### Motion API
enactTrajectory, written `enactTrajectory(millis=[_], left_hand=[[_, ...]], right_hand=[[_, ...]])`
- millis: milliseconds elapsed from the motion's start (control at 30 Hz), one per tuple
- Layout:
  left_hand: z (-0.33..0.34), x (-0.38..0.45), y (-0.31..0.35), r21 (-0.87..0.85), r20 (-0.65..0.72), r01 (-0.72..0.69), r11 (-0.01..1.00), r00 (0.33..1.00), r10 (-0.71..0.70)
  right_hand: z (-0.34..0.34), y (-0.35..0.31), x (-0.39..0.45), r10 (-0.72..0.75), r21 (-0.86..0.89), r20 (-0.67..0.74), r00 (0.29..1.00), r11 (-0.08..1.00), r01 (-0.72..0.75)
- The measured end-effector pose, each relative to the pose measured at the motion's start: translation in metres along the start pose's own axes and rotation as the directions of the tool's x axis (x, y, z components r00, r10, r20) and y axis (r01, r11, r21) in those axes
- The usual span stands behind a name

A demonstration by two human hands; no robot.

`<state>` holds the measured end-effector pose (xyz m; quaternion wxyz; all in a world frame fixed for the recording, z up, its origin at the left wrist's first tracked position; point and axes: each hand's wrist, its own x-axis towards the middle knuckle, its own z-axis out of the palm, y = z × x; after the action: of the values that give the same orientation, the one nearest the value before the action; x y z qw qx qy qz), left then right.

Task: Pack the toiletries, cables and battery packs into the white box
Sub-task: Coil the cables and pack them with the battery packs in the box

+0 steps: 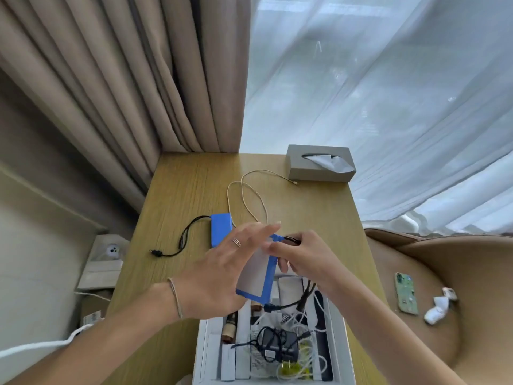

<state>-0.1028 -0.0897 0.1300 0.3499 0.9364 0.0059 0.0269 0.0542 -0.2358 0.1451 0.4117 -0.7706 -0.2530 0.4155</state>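
Note:
A blue battery pack [256, 273] with a pale face is held above the far end of the white box [205, 354]. My left hand [222, 270] supports it from the left with straight fingers. My right hand [302, 259] pinches its black lead at the top right corner. The box holds a black charger [277, 347], white cables and small bottles. A second blue battery pack [220, 229] with a black lead lies on the table further back. A beige cable [249, 195] is looped behind it.
A grey tissue box [322, 162] stands at the table's far right corner. Curtains hang behind. To the right, a tan chair [458, 273] carries a phone [406, 293] and white earbuds. A socket is on the low ledge at left.

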Motion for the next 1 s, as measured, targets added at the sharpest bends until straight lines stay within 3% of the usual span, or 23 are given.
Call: enactTrajectory(millis=[100,167,233,300,367,567,733,867,1000], left_hand=[[0.006,-0.010,-0.004,-0.073,0.031,0.061,0.995,0.998,-0.059],[0.007,-0.017,-0.012,-0.263,0.124,0.203,0.943,0.977,-0.176],[0.011,-0.026,-0.019,-0.543,0.273,0.370,0.754,0.927,-0.258],[0.023,-0.031,-0.021,-0.775,0.342,0.459,0.434,0.883,-0.322],[0.041,-0.032,-0.019,-0.857,0.368,0.480,0.187,0.825,-0.429],[0.087,-0.016,-0.022,-0.847,0.443,0.519,-0.113,0.573,-0.690],[0.107,0.008,-0.032,-0.802,0.484,0.577,-0.156,0.474,-0.736],[0.121,0.020,-0.039,-0.771,0.491,0.622,-0.134,0.447,-0.748],[0.134,0.027,-0.045,-0.763,0.466,0.638,-0.105,0.430,-0.773]], right_hand=[[0.012,0.017,-0.014,0.080,0.194,-0.056,0.995,0.979,-0.068],[0.018,0.031,-0.023,0.128,0.326,-0.076,0.989,0.940,-0.096],[0.025,0.044,-0.031,0.165,0.449,-0.073,0.984,0.886,-0.115],[0.034,0.058,-0.035,0.222,0.561,-0.071,0.973,0.815,-0.145],[0.044,0.072,-0.036,0.311,0.631,-0.067,0.948,0.750,-0.201],[0.061,0.103,-0.036,0.489,0.750,-0.002,0.872,0.577,-0.322],[0.061,0.121,-0.035,0.504,0.837,0.108,0.857,0.418,-0.352],[0.055,0.124,-0.041,0.508,0.891,0.164,0.846,0.292,-0.348],[0.043,0.131,-0.059,0.512,0.920,0.131,0.849,0.255,-0.296]])
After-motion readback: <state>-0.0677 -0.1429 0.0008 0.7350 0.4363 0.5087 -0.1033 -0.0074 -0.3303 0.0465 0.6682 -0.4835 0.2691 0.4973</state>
